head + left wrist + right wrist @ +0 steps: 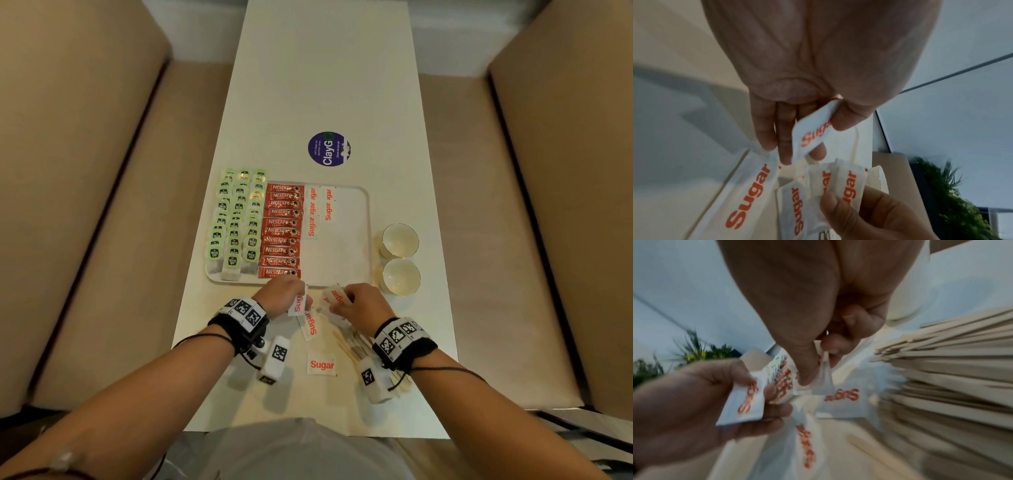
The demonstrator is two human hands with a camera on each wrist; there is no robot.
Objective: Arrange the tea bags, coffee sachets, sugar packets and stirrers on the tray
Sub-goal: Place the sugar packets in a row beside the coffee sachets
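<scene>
Between both hands (286, 296): sugar packets (337, 297).

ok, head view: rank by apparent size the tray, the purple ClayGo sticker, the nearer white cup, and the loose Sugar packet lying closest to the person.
1. tray
2. nearer white cup and purple ClayGo sticker: look about alike, not ranked; the sticker lies farther from the camera.
3. loose Sugar packet

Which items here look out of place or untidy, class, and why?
The tea bags overhang the tray's far-left edge instead of sitting inside it. Loose sugar packets and the wooden stirrers lie scattered on the table, not yet on the tray.
</scene>
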